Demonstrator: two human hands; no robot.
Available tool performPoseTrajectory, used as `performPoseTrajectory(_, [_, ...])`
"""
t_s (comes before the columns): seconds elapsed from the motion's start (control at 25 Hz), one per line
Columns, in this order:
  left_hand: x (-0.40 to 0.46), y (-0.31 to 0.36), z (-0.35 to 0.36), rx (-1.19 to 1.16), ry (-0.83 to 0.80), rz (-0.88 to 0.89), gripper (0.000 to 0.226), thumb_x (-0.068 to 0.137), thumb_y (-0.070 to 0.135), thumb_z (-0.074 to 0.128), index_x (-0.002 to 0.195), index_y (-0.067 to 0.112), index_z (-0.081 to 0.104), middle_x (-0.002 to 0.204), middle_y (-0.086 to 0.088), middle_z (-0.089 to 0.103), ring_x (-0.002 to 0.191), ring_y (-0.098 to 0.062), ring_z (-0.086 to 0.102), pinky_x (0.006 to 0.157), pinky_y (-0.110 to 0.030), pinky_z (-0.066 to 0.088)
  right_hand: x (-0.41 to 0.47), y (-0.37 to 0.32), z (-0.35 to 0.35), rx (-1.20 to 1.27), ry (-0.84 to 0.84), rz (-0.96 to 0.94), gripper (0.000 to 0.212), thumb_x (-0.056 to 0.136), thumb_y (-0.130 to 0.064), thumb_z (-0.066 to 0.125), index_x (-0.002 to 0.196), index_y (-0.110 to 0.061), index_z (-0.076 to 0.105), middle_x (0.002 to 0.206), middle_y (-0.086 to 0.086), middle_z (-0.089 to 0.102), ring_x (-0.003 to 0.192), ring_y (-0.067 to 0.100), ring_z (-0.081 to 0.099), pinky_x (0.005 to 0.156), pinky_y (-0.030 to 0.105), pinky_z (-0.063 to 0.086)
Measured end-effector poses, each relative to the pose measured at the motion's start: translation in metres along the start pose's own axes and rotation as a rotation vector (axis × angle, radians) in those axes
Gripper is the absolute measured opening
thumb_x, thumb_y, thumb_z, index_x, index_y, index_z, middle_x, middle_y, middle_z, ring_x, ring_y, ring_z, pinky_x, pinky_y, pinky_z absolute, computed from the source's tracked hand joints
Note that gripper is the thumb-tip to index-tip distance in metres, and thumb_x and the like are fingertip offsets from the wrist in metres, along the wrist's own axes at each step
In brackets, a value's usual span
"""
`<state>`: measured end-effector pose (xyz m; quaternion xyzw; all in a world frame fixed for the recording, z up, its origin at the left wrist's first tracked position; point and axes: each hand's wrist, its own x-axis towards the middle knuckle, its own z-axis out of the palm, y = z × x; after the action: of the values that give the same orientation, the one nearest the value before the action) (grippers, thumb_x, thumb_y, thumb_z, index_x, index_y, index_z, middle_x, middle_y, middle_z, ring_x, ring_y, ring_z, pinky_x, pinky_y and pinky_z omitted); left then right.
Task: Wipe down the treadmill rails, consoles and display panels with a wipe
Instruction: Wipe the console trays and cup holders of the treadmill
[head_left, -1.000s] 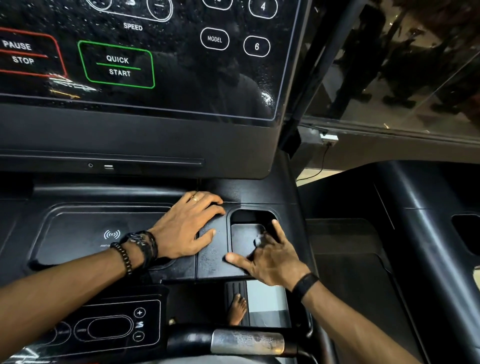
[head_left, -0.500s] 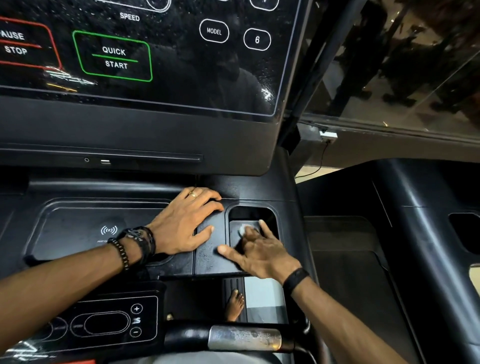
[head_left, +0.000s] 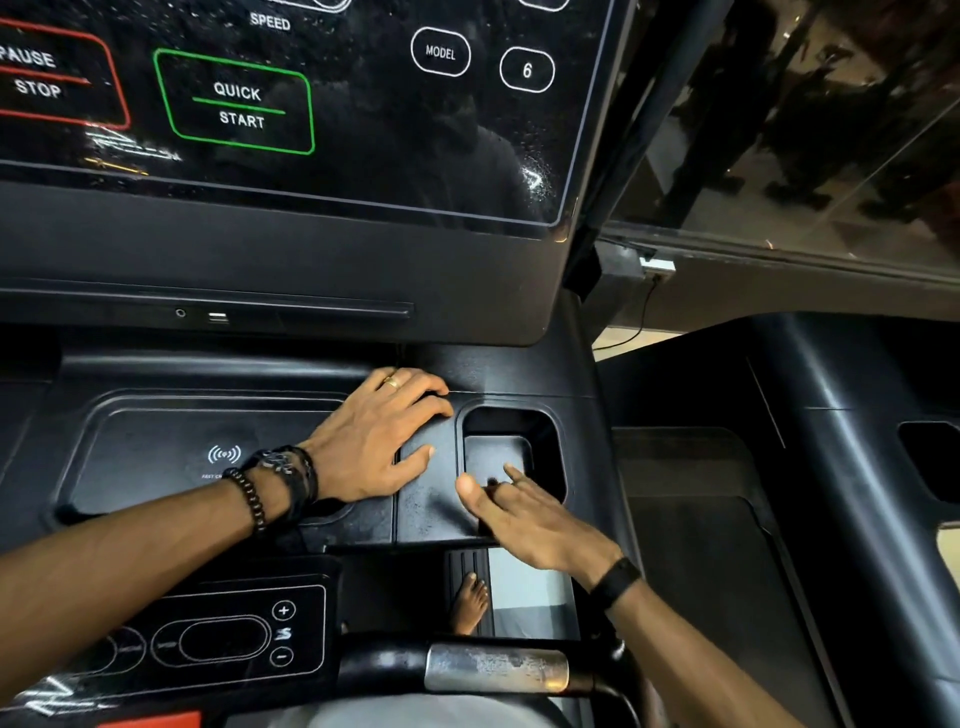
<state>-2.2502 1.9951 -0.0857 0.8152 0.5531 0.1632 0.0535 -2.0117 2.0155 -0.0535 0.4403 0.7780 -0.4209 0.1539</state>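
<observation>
Nearest: one metal-banded handrail (head_left: 493, 670) runs below the console tray (head_left: 441, 499); one small control panel (head_left: 228, 639) with plus and minus keys sits left of the rail.

On the tray, two hands. Left hand (head_left: 374, 436) lies flat, fingers straight, grip slack, holding nothing, just left of the cup well (head_left: 511, 447). Right hand (head_left: 530, 514) reaches into the near edge of that one well, fingers spread and relaxed. No wipe visible in either grip; whether a dark cloth hides under the right fingers I cannot tell.

Step, as judged: cleaning the tray pocket, console stage.

Next likely needs a sweep round the well floor and walls, then up to the one display panel (head_left: 291, 104) beyond the tray, droplets still speckling it. One charging pad (head_left: 208, 457) lies left of the well.
</observation>
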Motion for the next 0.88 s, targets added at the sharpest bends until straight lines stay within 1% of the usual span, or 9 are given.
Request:
performPoseTrajectory(0.12, [0.0, 0.0, -0.002, 0.004, 0.001, 0.002, 0.044, 0.087, 0.041, 0.054, 0.123, 0.017, 0.06, 0.134, -0.004, 0.053, 0.124, -0.023, 0.048, 0.108, -0.036, 0.029, -0.014, 0.012, -0.018, 0.238, 0.128, -0.001, 0.099, 0.08, -0.088, 0.015, 0.099, -0.014, 0.078, 0.113, -0.002, 0.074, 0.116, 0.004, 0.062, 0.111, 0.033, 0.039])
performPoseTrajectory(0.2, [0.0, 0.002, -0.002, -0.003, 0.001, 0.002, 0.044, 0.087, 0.041, 0.054, 0.123, 0.017, 0.06, 0.134, -0.004, 0.053, 0.124, -0.023, 0.048, 0.108, -0.036, 0.029, -0.027, 0.021, -0.029, 0.198, 0.229, -0.107, 0.079, 0.088, -0.081, 0.027, 0.092, -0.022, 0.08, 0.095, -0.011, 0.076, 0.097, -0.002, 0.066, 0.1, 0.032, 0.047])
performPoseTrajectory(0.32, [0.001, 0.001, -0.003, 0.006, -0.003, -0.001, 0.044, 0.088, 0.042, 0.052, 0.123, 0.016, 0.06, 0.134, -0.005, 0.053, 0.124, -0.023, 0.048, 0.109, -0.037, 0.029, -0.046, 0.043, -0.02, -0.011, 0.4, -0.173, 0.051, 0.097, -0.065, 0.041, 0.088, -0.028, 0.074, 0.088, -0.014, 0.071, 0.094, 0.004, 0.06, 0.091, 0.037, 0.046])
performPoseTrajectory(0.44, [0.0, 0.002, -0.002, 0.016, -0.01, 0.002, 0.044, 0.089, 0.04, 0.052, 0.124, 0.015, 0.06, 0.134, -0.006, 0.053, 0.125, -0.024, 0.047, 0.109, -0.039, 0.03, -0.057, 0.06, 0.008, 0.066, 0.641, -0.153, 0.011, 0.096, -0.02, 0.066, 0.088, -0.023, 0.074, 0.093, -0.01, 0.065, 0.087, 0.006, 0.064, 0.075, 0.032, 0.053])
performPoseTrajectory(0.56, [0.0, 0.001, 0.0, 0.032, -0.029, 0.01, 0.044, 0.09, 0.039, 0.053, 0.125, 0.015, 0.06, 0.136, -0.006, 0.052, 0.126, -0.025, 0.047, 0.11, -0.04, 0.03, -0.061, 0.06, 0.031, 0.094, 0.911, 0.051, 0.02, 0.086, 0.001, 0.071, 0.08, -0.018, 0.073, 0.086, -0.008, 0.058, 0.072, 0.006, 0.062, 0.067, 0.017, 0.049])
performPoseTrajectory(0.64, [-0.001, 0.001, 0.0, 0.033, -0.031, 0.015, 0.044, 0.089, 0.038, 0.054, 0.126, 0.015, 0.06, 0.136, -0.007, 0.052, 0.127, -0.025, 0.047, 0.11, -0.04, 0.031, -0.059, 0.055, 0.042, 0.116, 1.014, 0.185, 0.022, 0.084, 0.006, 0.067, 0.081, -0.015, 0.071, 0.087, -0.002, 0.056, 0.069, 0.009, 0.06, 0.068, 0.028, 0.054])
performPoseTrajectory(0.72, [-0.001, 0.002, -0.001, 0.028, -0.032, 0.018, 0.045, 0.089, 0.039, 0.052, 0.125, 0.014, 0.06, 0.136, -0.007, 0.052, 0.126, -0.026, 0.047, 0.11, -0.041, 0.031, -0.055, 0.047, 0.052, 0.224, 1.053, 0.291, 0.017, 0.086, 0.005, 0.065, 0.092, -0.009, 0.071, 0.095, 0.005, 0.057, 0.075, 0.022, 0.062, 0.072, 0.037, 0.054])
performPoseTrajectory(0.8, [0.0, 0.003, -0.002, 0.018, -0.033, 0.017, 0.045, 0.089, 0.039, 0.05, 0.125, 0.014, 0.06, 0.135, -0.006, 0.052, 0.126, -0.026, 0.047, 0.109, -0.042, 0.031, -0.054, 0.034, 0.06, 0.306, 1.107, 0.316, 0.017, 0.086, 0.002, 0.068, 0.102, -0.006, 0.069, 0.1, 0.008, 0.055, 0.082, 0.026, 0.065, 0.077, 0.026, 0.049])
performPoseTrajectory(0.88, [0.0, 0.003, -0.001, 0.011, -0.03, 0.016, 0.044, 0.09, 0.038, 0.049, 0.125, 0.013, 0.06, 0.135, -0.006, 0.052, 0.127, -0.027, 0.047, 0.109, -0.042, 0.032, -0.058, 0.014, 0.066, 0.48, 1.125, 0.357, 0.021, 0.088, -0.003, 0.071, 0.108, -0.008, 0.066, 0.103, 0.006, 0.052, 0.077, 0.007, 0.067, 0.07, 0.003, 0.041])
